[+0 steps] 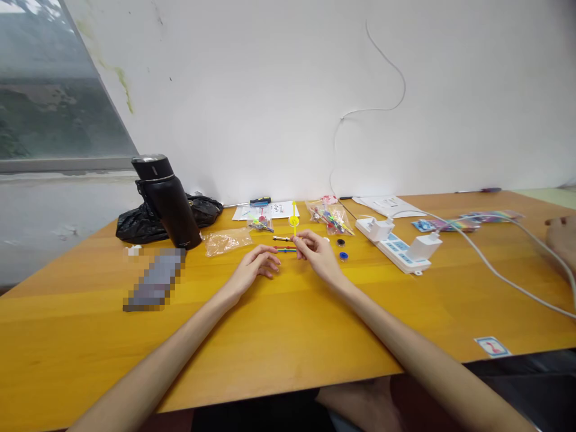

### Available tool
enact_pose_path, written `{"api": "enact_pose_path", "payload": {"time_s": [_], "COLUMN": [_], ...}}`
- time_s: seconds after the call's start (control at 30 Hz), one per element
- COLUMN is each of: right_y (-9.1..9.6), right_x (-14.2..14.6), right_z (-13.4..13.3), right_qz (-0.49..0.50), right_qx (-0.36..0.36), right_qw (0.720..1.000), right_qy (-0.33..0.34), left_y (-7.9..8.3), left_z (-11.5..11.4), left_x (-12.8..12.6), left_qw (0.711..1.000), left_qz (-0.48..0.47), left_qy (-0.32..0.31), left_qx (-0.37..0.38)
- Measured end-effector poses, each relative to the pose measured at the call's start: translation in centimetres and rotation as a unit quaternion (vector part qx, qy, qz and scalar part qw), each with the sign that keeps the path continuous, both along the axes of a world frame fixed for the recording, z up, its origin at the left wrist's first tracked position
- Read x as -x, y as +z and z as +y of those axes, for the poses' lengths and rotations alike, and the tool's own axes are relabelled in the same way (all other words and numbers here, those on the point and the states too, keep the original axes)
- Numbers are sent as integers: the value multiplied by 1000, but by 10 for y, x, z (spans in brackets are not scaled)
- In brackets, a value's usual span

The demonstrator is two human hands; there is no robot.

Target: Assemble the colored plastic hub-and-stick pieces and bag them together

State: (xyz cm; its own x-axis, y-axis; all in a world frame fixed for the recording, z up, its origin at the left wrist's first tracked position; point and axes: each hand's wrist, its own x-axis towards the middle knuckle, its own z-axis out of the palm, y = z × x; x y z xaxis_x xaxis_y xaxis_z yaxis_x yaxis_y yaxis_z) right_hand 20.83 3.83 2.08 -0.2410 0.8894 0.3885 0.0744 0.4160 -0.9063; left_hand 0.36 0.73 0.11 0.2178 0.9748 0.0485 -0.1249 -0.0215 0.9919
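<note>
So I saw the right hand [317, 252] pinching a thin rod [281, 239] near the orange table [288, 336]'s far edge, left hand [256, 267] loosely spread, white wall [270, 90] behind.

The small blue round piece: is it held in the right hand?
No, the blue round piece lies on the table just beside the right hand, which pinches a thin rod instead.

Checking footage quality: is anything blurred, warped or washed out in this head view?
Head view: a pixelated patch masks something left of the left hand; the table edge bows with lens distortion; small parts at the right hand look soft.
</note>
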Motion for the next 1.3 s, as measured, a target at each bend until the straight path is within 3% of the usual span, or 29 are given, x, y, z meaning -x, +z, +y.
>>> {"api": "enact_pose_path", "payload": {"time_s": [1.13,1.3], "right_y": [-4,-3], "right_x": [6,6], "right_z": [-9,-10], "right_qz": [-19,-39], "right_qx": [-1,-4], "right_qw": [998,998], "right_qy": [57,52], "left_y": [-4,1], "left_z": [0,-6], "left_x": [-3,-2], "left_qw": [999,988], "left_qz": [25,62], "left_qy": [-13,62], "left_qx": [-22,-124]}}
